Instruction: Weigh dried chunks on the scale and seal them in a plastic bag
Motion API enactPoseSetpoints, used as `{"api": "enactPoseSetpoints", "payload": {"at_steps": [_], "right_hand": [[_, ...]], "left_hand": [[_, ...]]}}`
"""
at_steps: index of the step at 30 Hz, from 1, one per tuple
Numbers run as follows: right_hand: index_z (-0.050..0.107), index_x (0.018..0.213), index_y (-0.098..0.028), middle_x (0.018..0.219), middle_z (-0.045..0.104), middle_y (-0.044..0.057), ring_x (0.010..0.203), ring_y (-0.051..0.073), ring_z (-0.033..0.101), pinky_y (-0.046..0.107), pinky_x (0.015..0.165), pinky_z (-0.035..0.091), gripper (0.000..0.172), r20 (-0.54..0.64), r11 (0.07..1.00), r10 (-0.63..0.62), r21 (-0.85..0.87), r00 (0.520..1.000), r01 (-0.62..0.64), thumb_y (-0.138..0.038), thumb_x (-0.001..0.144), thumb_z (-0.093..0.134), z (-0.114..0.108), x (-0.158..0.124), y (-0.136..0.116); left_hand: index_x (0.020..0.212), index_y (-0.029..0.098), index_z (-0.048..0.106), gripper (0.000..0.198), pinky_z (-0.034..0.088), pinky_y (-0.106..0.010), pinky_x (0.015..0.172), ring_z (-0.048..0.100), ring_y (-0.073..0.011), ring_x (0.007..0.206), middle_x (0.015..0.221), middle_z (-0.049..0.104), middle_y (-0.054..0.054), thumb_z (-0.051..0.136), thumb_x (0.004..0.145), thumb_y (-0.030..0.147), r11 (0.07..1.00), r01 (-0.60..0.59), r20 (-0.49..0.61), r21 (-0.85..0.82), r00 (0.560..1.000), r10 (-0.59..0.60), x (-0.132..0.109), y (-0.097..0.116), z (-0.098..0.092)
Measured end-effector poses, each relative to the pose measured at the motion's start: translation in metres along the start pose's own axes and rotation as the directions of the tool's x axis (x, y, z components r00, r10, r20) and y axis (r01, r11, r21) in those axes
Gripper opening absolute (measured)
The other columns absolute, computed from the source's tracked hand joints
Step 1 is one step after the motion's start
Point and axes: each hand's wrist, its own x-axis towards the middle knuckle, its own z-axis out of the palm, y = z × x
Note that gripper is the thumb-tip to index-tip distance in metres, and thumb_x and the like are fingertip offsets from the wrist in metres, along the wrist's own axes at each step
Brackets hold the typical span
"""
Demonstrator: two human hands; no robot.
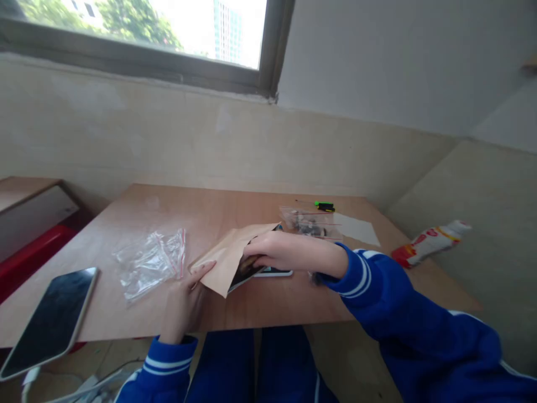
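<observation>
A brown paper envelope [226, 252] is tilted over the front middle of the table. My left hand [184, 299] grips its left end, thumb on top and the other fingers underneath. From the envelope's right-hand opening shows a dark printed sheet [242, 274], partly covered by the paper. My right hand [272, 249] reaches to that opening with bent fingers closed on the sheet; some fingertips are hidden. Beneath my right hand lies a flat thing with a white edge [277, 273], mostly covered.
Clear zip bags [153, 263] lie left, beside a phone [52, 316] with a cable. Behind my right arm are a bag of small dark parts [310, 223], a green-handled screwdriver [323, 204] and white paper [356, 229]. A red-and-white bottle [428, 243] lies at right.
</observation>
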Motion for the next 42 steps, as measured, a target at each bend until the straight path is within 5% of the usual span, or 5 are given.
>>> {"api": "enactPoseSetpoints", "payload": {"at_steps": [11, 19, 28, 35, 42], "right_hand": [[0.068, 0.100, -0.015, 0.100, 0.071, 0.005, 0.094, 0.014, 0.065, 0.026, 0.081, 0.052, 0.022, -0.343, 0.915, 0.101, 0.401, 0.934, 0.048, -0.008, 0.085, 0.054, 0.001, -0.005, 0.016], [0.066, 0.096, -0.018, 0.094, 0.069, 0.003, 0.087, 0.013, 0.065, 0.025, 0.080, 0.055, 0.025, -0.589, 0.745, 0.293, 0.634, 0.753, 0.206, -0.028, 0.075, 0.073, 0.010, 0.014, 0.036], [0.061, 0.095, -0.021, 0.090, 0.066, 0.000, 0.082, 0.012, 0.063, 0.026, 0.075, 0.056, 0.033, -0.690, 0.717, 0.528, 0.674, 0.495, 0.175, -0.031, 0.068, 0.078, 0.011, -0.013, 0.100], [0.063, 0.100, -0.014, 0.099, 0.069, 0.010, 0.086, 0.016, 0.066, 0.031, 0.078, 0.054, 0.022, -0.626, 0.825, 0.558, 0.493, 0.546, -0.277, -0.016, 0.079, 0.059, 0.050, -0.019, 0.176], [0.069, 0.094, -0.017, 0.098, 0.073, 0.009, 0.094, 0.020, 0.067, 0.037, 0.091, 0.049, 0.021, -0.580, 0.845, 0.527, 0.437, 0.621, -0.308, -0.008, 0.077, 0.061, 0.072, -0.010, 0.193]], "left_hand": [[0.107, 0.021, 0.073, 0.038, 0.053, -0.033, 0.077, 0.069, -0.0284, 0.093, 0.102, 0.075, -0.005, 0.049, 0.081, 0.034, 0.997, 0.061, 0.070, 0.036, 0.996, -0.064, 0.013, -0.017, -0.006], [0.062, 0.018, 0.070, 0.035, 0.046, -0.028, 0.055, 0.066, -0.0239, 0.062, 0.060, 0.071, -0.004, 0.048, 0.079, 0.039, 0.993, 0.088, 0.001, 0.077, 0.996, -0.089, 0.012, -0.019, -0.004], [0.072, 0.016, 0.073, 0.038, 0.044, -0.026, 0.055, 0.065, -0.0236, 0.066, 0.067, 0.073, -0.005, 0.051, 0.076, 0.047, 0.974, 0.227, -0.150, 0.006, 0.963, -0.223, 0.017, -0.001, -0.007], [0.069, 0.017, 0.073, 0.038, 0.038, -0.025, 0.049, 0.058, -0.0193, 0.054, 0.056, 0.068, -0.004, 0.050, 0.074, 0.047, 0.965, 0.258, -0.187, 0.052, 0.952, -0.244, 0.016, -0.001, -0.005], [0.069, 0.015, 0.073, 0.044, 0.036, -0.026, 0.051, 0.049, -0.0159, 0.051, 0.050, 0.060, -0.003, 0.049, 0.072, 0.051, 0.956, 0.289, -0.156, 0.050, 0.948, -0.278, 0.014, -0.007, -0.003]]}}
